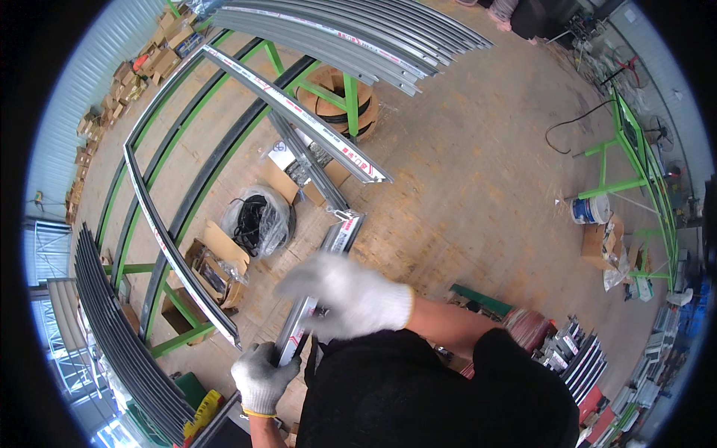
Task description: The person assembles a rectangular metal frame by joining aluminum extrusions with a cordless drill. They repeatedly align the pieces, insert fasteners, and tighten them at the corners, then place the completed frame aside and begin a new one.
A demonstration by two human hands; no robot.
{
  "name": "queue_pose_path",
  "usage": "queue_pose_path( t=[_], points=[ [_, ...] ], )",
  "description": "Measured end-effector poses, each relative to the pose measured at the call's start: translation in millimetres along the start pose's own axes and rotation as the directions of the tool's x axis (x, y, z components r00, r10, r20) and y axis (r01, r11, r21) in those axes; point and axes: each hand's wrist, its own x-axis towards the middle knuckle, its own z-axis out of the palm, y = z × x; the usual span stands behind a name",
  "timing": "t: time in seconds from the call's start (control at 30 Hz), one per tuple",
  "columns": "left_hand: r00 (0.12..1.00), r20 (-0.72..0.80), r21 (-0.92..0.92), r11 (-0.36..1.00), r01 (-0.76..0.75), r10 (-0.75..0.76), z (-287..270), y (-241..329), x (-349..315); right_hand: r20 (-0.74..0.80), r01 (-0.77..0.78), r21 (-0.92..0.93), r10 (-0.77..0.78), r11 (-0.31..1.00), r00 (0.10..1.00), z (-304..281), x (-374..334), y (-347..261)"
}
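My left hand (265,378), in a white knitted glove, is closed around the near end of a grey metal window-frame profile (341,234) with a printed film strip. Over the middle of that profile hovers my right hand (351,296), also gloved and smeared by motion. It hides part of the profile, and I cannot tell whether it touches it. At its far end the profile meets a second grey profile (310,164) at a corner. A larger angled frame (280,97) of similar profiles lies on the green rack with dark padded bars (213,160).
Many long profiles (358,45) are stacked at the far side, and more dark ones (123,336) at the left. Beneath the rack are a plastic bag of black strip (261,222), open cardboard boxes (216,269) and a coil (328,97). Another green stand (620,157) is on the right.
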Motion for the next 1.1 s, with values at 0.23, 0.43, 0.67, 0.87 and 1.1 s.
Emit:
queue_pose_path(
  t=[0.23, 0.43, 0.67, 0.87, 1.1],
  points=[
    [0.984, -0.005, -0.079, 0.981, 0.175, -0.176, 7, -4, -16, -0.498, -0.489, 0.676, 0.831, 0.552, 0.250, -44, -68, 125],
    [0.973, -0.052, -0.114, 0.970, 0.216, -0.223, 2, -6, -21, -0.380, -0.203, 0.872, 0.877, 0.446, 0.295, -40, -83, 174],
    [0.962, -0.064, -0.170, 0.953, 0.251, -0.265, 7, -14, -25, -0.439, -0.160, 0.859, 0.860, 0.487, 0.262, -35, -72, 188],
    [0.949, -0.049, -0.172, 0.938, 0.300, -0.312, 10, -15, -28, -0.432, -0.072, 0.877, 0.845, 0.475, 0.314, -28, -76, 210],
    [0.941, -0.094, -0.232, 0.927, 0.296, -0.324, 17, -16, -31, -0.226, 0.234, 0.961, 0.901, 0.144, 0.370, -20, -68, 219]
  ],
)
